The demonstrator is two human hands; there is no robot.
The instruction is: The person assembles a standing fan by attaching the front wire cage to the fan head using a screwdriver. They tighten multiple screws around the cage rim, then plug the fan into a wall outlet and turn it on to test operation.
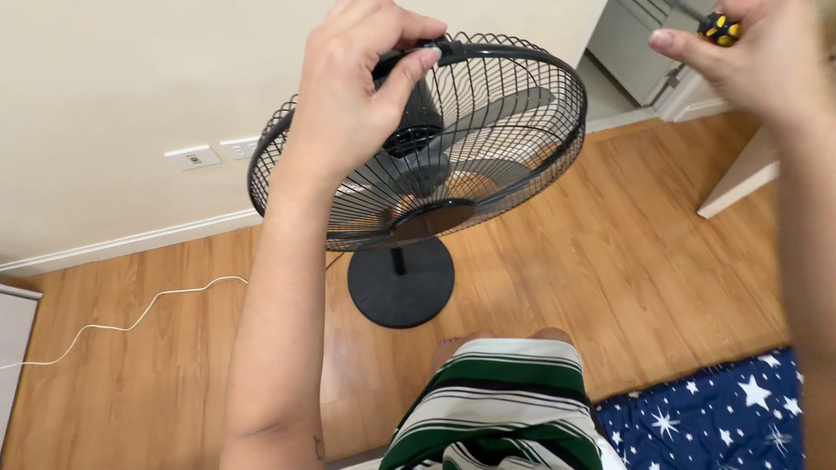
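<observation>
A black standing fan with a round wire cage stands on a wooden floor, seen from above. Its grey blades show through the grille, and its round black base sits below. My left hand grips the top rim of the cage, with fingers curled over the black band. At the upper right, my right hand is raised away from the fan. It is closed on a screwdriver with a yellow and black handle; its shaft points up and left.
A white cord trails across the floor at left. Wall sockets sit above the skirting board. A dark blue star-patterned cloth lies at bottom right. A white furniture leg stands at right. My striped shorts show at the bottom.
</observation>
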